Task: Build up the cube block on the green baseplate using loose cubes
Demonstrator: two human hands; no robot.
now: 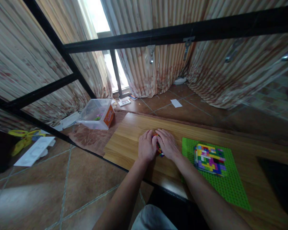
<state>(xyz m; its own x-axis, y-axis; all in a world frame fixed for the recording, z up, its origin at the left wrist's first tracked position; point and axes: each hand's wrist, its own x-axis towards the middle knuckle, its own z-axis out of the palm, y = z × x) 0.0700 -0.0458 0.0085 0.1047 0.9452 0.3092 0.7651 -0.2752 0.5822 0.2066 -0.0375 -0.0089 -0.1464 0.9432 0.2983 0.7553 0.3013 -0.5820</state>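
My left hand [147, 146] and my right hand [167, 144] rest side by side on the wooden table, cupped around a small heap of colourful toy bricks [160, 151]. Fingers of both hands are curved inward and nearly meet at the far side of the heap. Most of the bricks are hidden under the palms and thumbs; a few show in the gap between them. To the right of my right forearm lies a green studded baseplate [235, 182]. A low multicoloured block of joined bricks [210, 159] sits on it, with a dark gap near its right side.
The long wooden table [124, 134] has a dark flat object [278, 182] at its right. On the floor beyond its left end stands a clear plastic box [93, 111] with an orange label. A black metal frame [134, 40] crosses above, before striped curtains [139, 67].
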